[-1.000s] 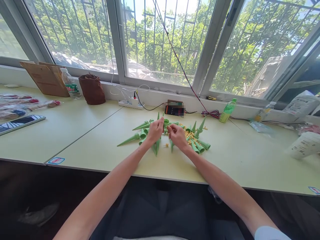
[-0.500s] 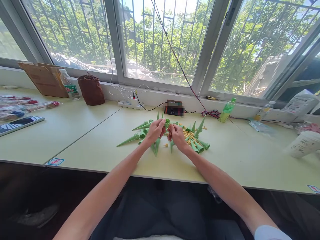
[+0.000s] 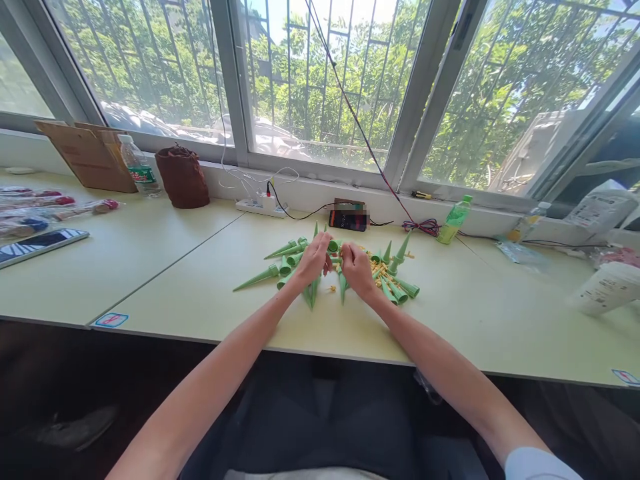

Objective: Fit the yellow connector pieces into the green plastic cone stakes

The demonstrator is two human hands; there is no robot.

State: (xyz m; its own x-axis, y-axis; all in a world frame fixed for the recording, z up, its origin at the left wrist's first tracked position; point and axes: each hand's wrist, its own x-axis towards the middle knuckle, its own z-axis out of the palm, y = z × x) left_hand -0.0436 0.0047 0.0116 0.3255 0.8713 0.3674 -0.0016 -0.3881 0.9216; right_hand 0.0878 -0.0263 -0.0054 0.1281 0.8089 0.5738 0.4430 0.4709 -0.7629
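Observation:
My left hand (image 3: 313, 261) is closed around a green plastic cone (image 3: 314, 292) whose tip points down toward me and whose round mouth (image 3: 333, 246) shows above my fingers. My right hand (image 3: 357, 268) is pinched close beside that mouth; what it pinches is too small to name. Around both hands lie several green cones (image 3: 257, 277) on the pale green table (image 3: 200, 293). A heap of small yellow pieces (image 3: 378, 269) lies just right of my right hand, and one yellow piece (image 3: 332, 289) lies between my wrists.
At the back stand a power strip (image 3: 263, 207), a small dark device (image 3: 349, 217), a green bottle (image 3: 454, 222) and a brown pouch (image 3: 182, 179). A cardboard piece (image 3: 85, 155), water bottle (image 3: 135, 167) and tablet (image 3: 35, 243) are left. White bags (image 3: 607, 287) lie right.
Both hands stayed over the pile, drawing slightly closer together at the cone's mouth. The view shifted a little; the cones on the table did not move.

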